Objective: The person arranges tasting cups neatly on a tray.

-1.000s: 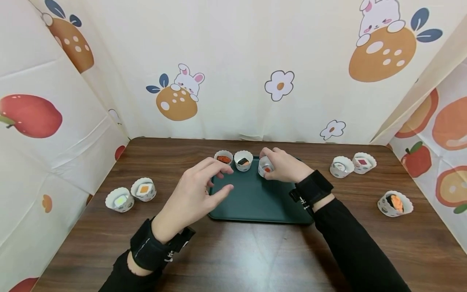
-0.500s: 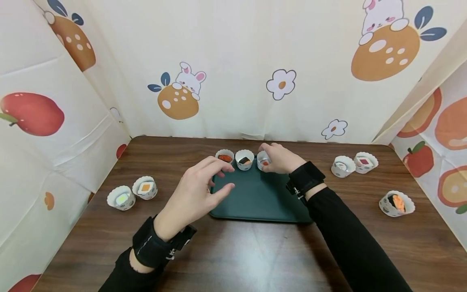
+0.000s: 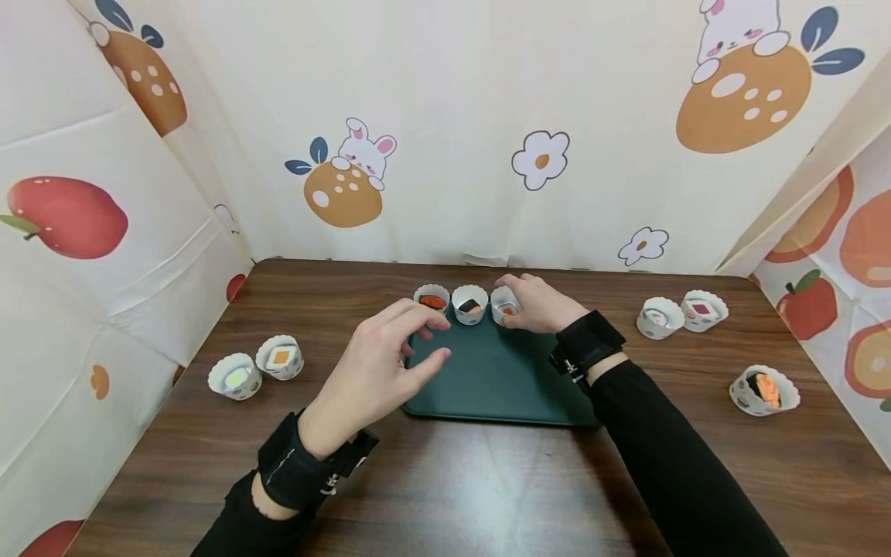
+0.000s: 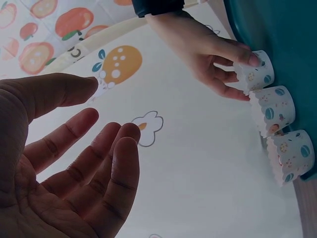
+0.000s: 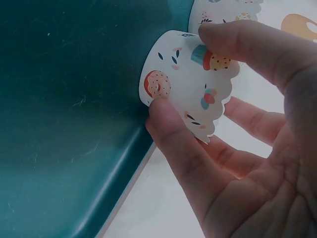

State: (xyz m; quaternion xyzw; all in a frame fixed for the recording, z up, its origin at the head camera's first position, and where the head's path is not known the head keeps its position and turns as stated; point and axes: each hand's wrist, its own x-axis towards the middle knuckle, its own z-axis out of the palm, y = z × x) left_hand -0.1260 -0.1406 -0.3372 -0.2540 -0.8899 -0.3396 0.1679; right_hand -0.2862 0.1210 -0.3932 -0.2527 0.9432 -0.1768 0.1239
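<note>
Thumb and fingers of my right hand (image 3: 543, 304) grip a scalloped white paper baking cup (image 5: 181, 74) at the far edge of the dark green tray (image 3: 494, 387). A small piece with an orange-red spot lies inside it. To its left, in a row, stand a cup with a black-and-orange sushi piece (image 3: 470, 306) and a cup with a red-topped piece (image 3: 433, 301). My left hand (image 3: 379, 360) hovers over the tray's left side, fingers loosely bent and holding nothing. In the left wrist view its palm (image 4: 54, 203) shows bare, with the three cups to the right.
Two cups, one with a green-centred piece (image 3: 237, 377) and one with an orange-centred piece (image 3: 281, 357), stand on the left of the wooden table (image 3: 459, 495). On the right are a white-filled cup (image 3: 657, 319), a pink-centred one (image 3: 703, 311) and an orange-topped one (image 3: 764, 390).
My right hand has shifted the gripped cup slightly back and left, so it now sits close beside the middle cup. My left hand holds its pose.
</note>
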